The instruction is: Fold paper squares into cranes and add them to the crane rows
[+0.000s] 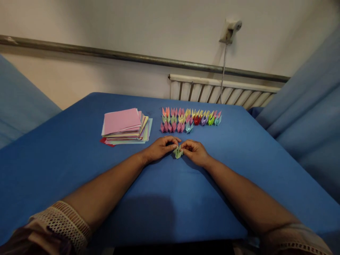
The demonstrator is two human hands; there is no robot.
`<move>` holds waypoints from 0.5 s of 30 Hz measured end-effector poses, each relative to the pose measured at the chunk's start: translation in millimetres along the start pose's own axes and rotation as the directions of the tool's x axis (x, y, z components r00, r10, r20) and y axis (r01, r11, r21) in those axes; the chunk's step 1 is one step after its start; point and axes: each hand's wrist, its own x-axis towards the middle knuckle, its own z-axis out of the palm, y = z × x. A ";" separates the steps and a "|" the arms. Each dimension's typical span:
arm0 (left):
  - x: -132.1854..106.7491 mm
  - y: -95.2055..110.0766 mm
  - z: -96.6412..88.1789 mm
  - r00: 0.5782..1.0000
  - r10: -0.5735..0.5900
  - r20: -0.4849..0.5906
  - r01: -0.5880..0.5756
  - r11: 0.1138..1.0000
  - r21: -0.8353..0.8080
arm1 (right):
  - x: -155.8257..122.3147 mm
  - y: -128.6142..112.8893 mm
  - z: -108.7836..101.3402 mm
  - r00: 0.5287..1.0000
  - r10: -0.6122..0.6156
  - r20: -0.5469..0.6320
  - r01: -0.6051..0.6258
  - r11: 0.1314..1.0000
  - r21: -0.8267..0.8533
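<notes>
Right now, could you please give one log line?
left hand: on pale-green folded-paper figure; right hand: same figure; multicoloured folded-paper figures: rows beyond

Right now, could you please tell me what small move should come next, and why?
I would probably set the pale green paper crane just right of the light-blue crane ending the nearest row: the left hand and right hand hold it, it looks folded, and that row is shorter than the row behind.

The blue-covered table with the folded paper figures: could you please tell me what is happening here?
A person's left hand and right hand hold a small pale-green folded-paper figure by its upper part. Beyond it, multicoloured folded-paper figures stand in rows. To the left lies an uneven stack of coloured paper sheets.
</notes>
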 end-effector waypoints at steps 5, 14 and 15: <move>-1.3 0.3 -0.3 0.999 -0.003 -0.037 0.004 1.000 0.029 | 1.2 2.0 1.0 1.000 -0.018 -0.010 0.018 1.000 -0.015; -4.0 4.5 0.5 0.999 0.007 -0.039 -0.003 0.995 0.099 | 2.2 1.6 1.1 0.999 -0.040 -0.002 0.040 0.999 -0.016; -4.3 4.7 0.8 0.999 0.006 -0.038 -0.003 0.996 0.093 | 2.1 1.3 0.8 0.999 -0.040 -0.001 0.040 0.999 -0.020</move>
